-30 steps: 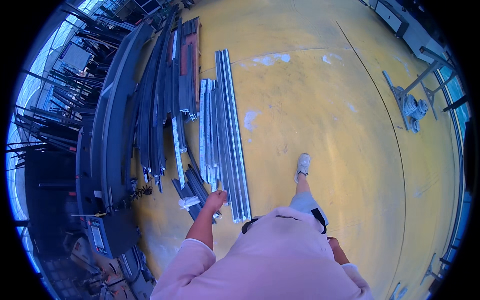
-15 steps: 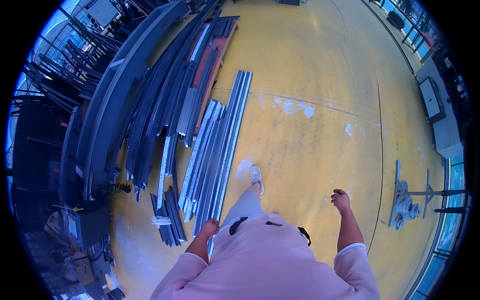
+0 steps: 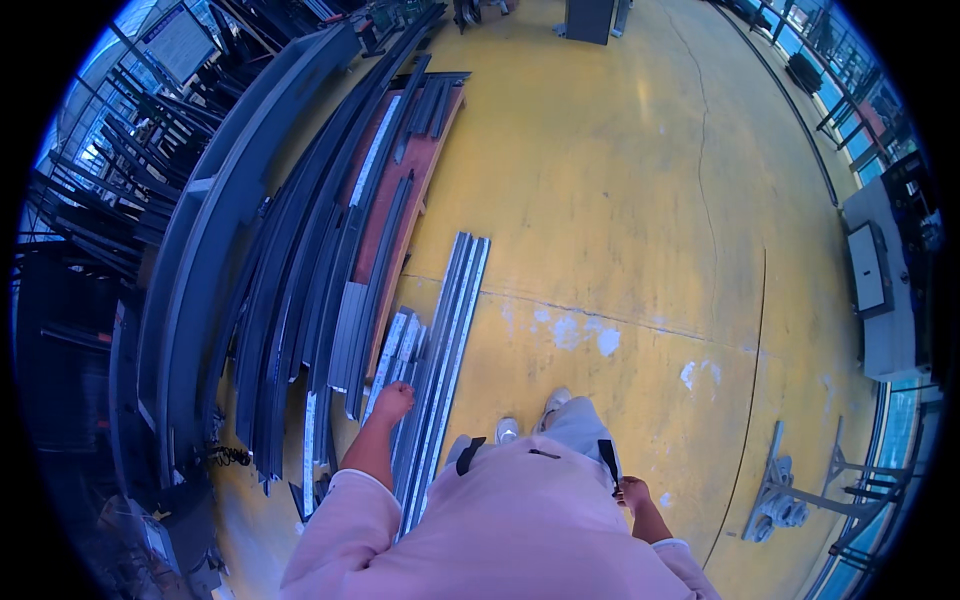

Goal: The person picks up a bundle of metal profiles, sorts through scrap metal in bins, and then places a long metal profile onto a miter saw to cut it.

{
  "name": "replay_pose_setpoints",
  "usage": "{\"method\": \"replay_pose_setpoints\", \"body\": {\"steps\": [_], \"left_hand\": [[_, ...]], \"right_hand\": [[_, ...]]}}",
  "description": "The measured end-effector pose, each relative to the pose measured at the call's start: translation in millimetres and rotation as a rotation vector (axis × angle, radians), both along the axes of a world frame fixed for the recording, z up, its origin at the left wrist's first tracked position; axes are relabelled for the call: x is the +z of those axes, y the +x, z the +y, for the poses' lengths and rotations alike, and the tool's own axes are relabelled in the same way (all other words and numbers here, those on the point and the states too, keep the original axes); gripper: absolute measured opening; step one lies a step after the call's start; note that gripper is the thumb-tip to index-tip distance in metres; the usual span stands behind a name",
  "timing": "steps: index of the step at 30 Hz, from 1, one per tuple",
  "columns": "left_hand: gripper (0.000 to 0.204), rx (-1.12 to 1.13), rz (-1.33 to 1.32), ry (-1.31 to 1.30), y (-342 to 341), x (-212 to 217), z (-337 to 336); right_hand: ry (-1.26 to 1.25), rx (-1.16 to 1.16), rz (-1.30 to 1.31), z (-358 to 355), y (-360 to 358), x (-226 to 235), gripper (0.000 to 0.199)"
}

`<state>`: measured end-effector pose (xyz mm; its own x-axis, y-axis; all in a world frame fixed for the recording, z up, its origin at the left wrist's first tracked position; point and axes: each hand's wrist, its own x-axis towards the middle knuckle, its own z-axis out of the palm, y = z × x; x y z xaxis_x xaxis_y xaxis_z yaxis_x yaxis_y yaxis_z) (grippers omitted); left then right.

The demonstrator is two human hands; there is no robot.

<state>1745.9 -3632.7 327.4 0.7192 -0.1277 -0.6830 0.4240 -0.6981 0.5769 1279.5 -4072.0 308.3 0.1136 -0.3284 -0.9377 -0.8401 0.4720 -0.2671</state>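
Yellow concrete floor (image 3: pixel 620 200), cracked and dotted with pale paint patches, fills most of the view. Along its left side I log a large stack of long dark steel sections (image 3: pixel 290 250), curved by the lens, lying parallel on a reddish board (image 3: pixel 420 170); laid flat and lengthwise, probably so they cannot roll and can be drawn off one at a time. I cannot count them reliably; well over ten.

One separate bundle of lighter grey metal profiles (image 3: pixel 450 320) lies on the floor just right of the stack, ends toward the feet, with a shorter bundle (image 3: pixel 395 350) touching its left side. Two grey cabinets (image 3: pixel 880 290) stand at the far right, and one metal stand with wheels (image 3: pixel 785 495) at lower right.

Two pale shoes (image 3: pixel 530 420) stand just beside the profile ends. Left hand (image 3: pixel 393 402) hangs over the short bundle, fingers curled together, gripping nothing that I can see. Right hand (image 3: pixel 632 493) hangs at the hip, loosely closed, empty.
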Motion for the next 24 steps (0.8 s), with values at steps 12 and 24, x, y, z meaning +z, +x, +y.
{"method": "replay_pose_setpoints", "body": {"steps": [12, 24], "left_hand": [[0.029, -0.282, 0.008, 0.135, 228.6, -94.7, -226.1], [0.023, -0.692, 0.082, 0.311, 550.6, -58.1, -494.4]], "right_hand": [[0.165, 0.253, 0.086, -353.8, 349.0, -87.6, 0.021], [-0.399, 0.27, -0.606, -663.1, 978.6, 56.2, 0.035]]}}
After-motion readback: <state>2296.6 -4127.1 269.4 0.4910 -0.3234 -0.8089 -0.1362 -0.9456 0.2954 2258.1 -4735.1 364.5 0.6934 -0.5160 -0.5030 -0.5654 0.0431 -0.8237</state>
